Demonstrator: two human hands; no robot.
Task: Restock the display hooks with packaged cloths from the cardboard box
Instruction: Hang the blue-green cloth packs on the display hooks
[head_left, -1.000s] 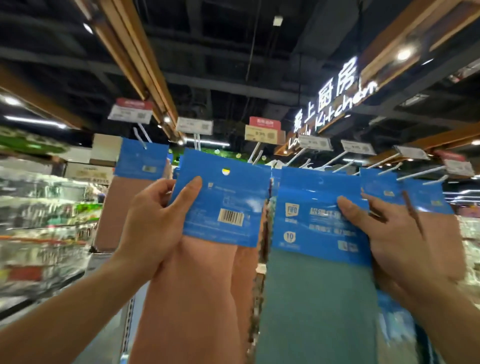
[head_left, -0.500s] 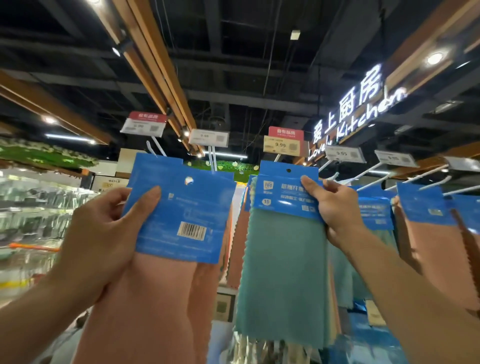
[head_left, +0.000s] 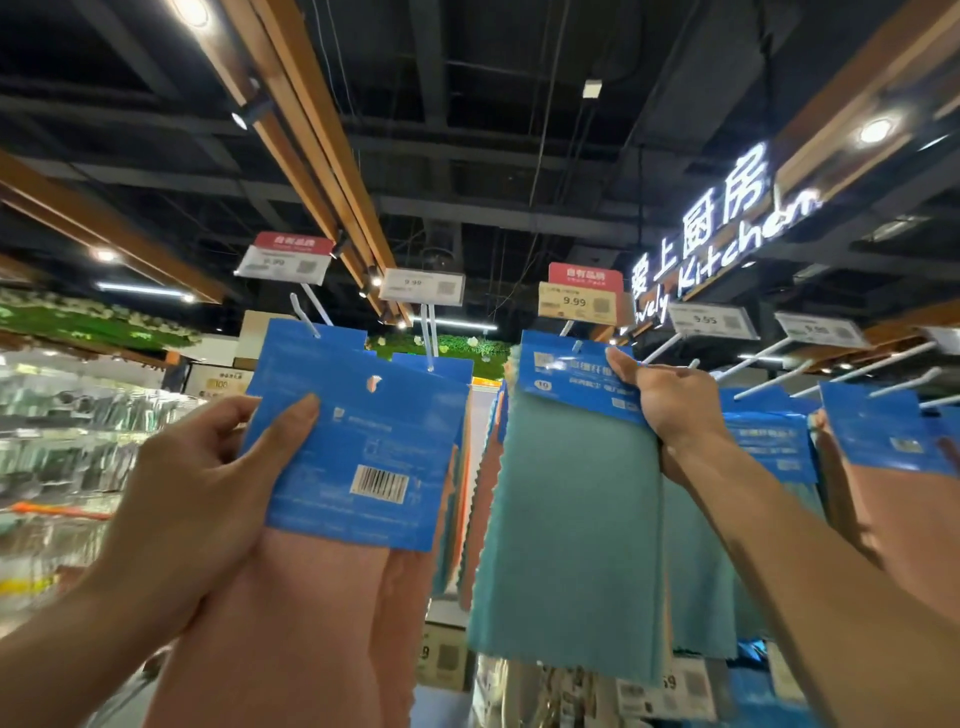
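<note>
Gripping a pink cloth pack with blue card header (head_left: 358, 457) in the left hand (head_left: 197, 499) — thumb across the card. Pinching the header of a teal cloth pack (head_left: 566, 519) with the right hand (head_left: 670, 410), up at a white wire hook (head_left: 575, 345).

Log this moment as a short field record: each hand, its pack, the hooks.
left hand: grips pink cloth pack by its blue header, barcode side facing the camera, hole on no hook
right hand: pinches teal cloth pack at its header's top corner, up by a hook
hooks: white rods, several bare ends at right
price tag: 9.99, above the teal cloth pack
</note>
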